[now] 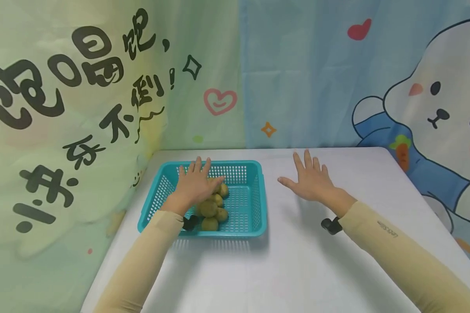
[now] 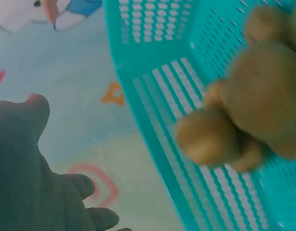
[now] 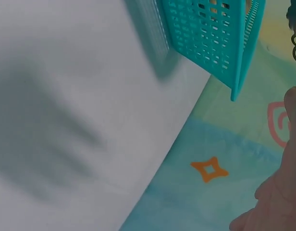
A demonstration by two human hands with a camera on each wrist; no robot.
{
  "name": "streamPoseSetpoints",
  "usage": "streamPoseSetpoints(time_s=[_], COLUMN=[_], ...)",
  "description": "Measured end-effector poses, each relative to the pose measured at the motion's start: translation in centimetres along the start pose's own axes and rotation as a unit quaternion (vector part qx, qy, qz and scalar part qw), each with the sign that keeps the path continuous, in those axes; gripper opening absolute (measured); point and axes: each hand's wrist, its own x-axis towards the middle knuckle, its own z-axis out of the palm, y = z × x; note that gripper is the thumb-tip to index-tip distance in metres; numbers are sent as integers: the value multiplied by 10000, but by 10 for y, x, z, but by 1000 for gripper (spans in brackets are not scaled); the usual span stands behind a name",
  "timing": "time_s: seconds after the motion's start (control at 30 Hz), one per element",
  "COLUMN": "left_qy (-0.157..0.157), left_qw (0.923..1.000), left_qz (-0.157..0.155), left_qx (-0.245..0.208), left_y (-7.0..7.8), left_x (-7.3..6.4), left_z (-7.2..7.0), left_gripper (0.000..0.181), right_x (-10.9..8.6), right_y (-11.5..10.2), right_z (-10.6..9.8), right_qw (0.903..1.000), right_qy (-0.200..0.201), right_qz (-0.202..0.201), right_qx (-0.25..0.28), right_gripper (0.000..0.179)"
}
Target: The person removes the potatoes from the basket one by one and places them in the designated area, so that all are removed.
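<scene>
While the left hand (image 1: 196, 184) and the right hand (image 1: 311, 180) are held with fingers extended and spread, smooth, rounded, yellow-brown potatoes (image 1: 209, 208) are contained in a rectangular, perforated turquoise basket (image 1: 263, 202). The pile is partly covered by the left hand in the head view and is located well left of the right hand.

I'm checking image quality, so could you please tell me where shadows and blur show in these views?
Head view: soft shadows on the white table by the teal basket's near side and beside the right sleeve; left wrist view: round brown produce looks blurred; right wrist view: a soft-edged, finger-like shadow on the table.
</scene>
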Motion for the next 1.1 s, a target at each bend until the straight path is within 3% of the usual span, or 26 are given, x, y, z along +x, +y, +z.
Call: streamPoseSetpoints(time_s=[0.27, 0.47, 0.77, 0.97, 1.1], left_qy=[19, 10, -337, 286, 619], left_qw=[9965, 9916, 9800, 9781, 9704], left_qz=[-681, -1148, -1501, -1236, -1263], left_qx=[-476, -593, -1263, -1648, -1965], left_y=[-70, -104, -127, -139, -139], left_x=[-28, -47, -66, -75, -77], left_z=[4, 9, 34, 51, 56], left_gripper=[86, 85, 87, 83, 79], right_x=[-8, -12, -12, -7, 0], right_y=[-29, -57, -79, -96, -106], right_z=[14, 27, 52, 53, 51], right_qw=[9922, 9839, 9601, 9582, 9547], right_qy=[-411, -181, 476, 238, 3], right_qz=[-386, -841, -1679, -1774, -1735], right_qx=[1107, 1568, 2185, 2230, 2416], right_gripper=[96, 91, 68, 68, 68])
